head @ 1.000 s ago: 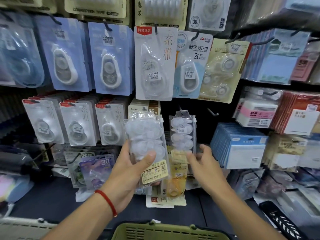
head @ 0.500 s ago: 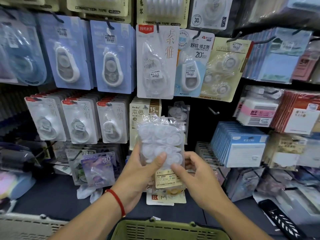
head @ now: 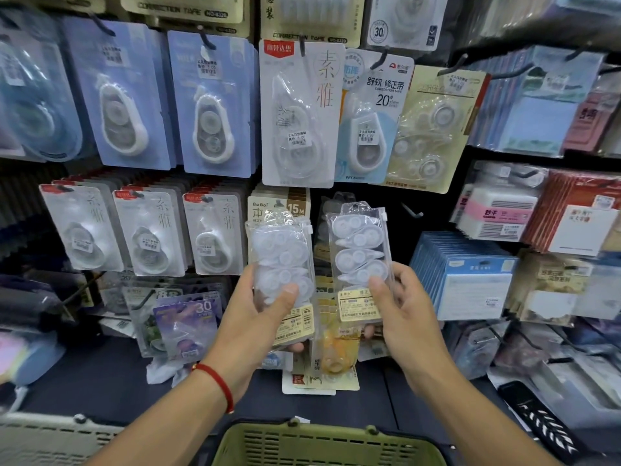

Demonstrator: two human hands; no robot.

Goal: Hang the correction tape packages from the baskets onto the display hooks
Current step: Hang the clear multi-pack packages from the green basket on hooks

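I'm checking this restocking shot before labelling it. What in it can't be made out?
- Green slatted plastic basket, head view: cut off by the bottom edge, contents unseen.
- Clear multi-pack of white correction tapes in the right hand: label print too small.
- Clear bundle of packs in the left hand: count unclear through overlapping plastic.
- Bare black hook: its base is lost in shadow.

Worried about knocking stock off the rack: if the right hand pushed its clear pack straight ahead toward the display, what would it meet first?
Probably the clear packs already hanging right behind the pack that the right hand holds, not the bare hook further right. Depth is hard to judge.
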